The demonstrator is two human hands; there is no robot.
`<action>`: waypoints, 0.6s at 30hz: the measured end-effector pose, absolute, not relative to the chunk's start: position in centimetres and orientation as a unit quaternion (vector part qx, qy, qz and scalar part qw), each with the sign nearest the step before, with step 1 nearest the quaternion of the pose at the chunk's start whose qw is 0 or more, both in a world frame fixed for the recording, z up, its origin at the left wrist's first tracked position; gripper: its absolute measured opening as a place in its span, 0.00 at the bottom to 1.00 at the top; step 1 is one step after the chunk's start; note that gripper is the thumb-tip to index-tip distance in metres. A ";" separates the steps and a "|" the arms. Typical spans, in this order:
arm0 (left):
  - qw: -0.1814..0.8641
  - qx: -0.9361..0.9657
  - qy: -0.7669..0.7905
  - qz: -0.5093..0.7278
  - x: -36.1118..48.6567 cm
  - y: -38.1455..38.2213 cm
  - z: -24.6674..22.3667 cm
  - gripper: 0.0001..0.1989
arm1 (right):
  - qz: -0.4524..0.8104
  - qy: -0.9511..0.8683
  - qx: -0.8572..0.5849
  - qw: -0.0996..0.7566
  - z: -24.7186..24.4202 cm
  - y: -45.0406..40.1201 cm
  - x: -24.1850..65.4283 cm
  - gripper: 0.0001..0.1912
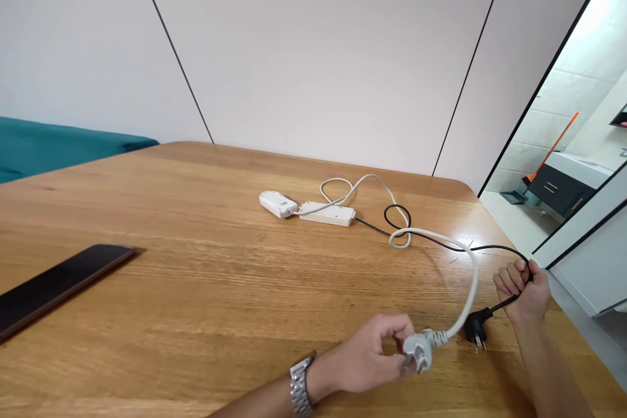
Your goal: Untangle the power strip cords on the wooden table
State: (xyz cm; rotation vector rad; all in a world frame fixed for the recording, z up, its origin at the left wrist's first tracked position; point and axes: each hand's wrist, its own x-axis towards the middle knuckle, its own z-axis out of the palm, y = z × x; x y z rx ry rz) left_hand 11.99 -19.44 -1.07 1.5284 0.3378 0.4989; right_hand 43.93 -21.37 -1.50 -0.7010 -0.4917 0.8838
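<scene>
Near the table's front edge, my left hand (pixel 375 354) pinches a white power plug (pixel 418 351) between thumb and fingers, its prongs partly hidden. From that plug a white cord (pixel 471 294) arcs back over the table and loops toward two white power strips. One strip (pixel 327 213) lies flat; the other strip (pixel 278 204) sits just left of it. At the right, my right hand (pixel 525 290) is closed around a black cord (pixel 484 247). A black plug (pixel 475 328) hangs from this cord, prongs down. The black and white cords cross in loops mid-table.
A dark phone or tablet (pixel 53 284) lies at the left of the wooden table (pixel 220 313). A teal seat (pixel 73 147) stands beyond the left edge. White wall panels (pixel 313 59) rise behind. Through an opening at right are a dark cabinet (pixel 561 191) and an orange-handled broom (pixel 553 147).
</scene>
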 end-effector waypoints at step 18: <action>0.591 0.649 0.359 0.317 5.1 -14.1 -1.7 0.14 | 0.403 -0.249 -0.363 0.803 -2.2 -20.9 44.4 0.14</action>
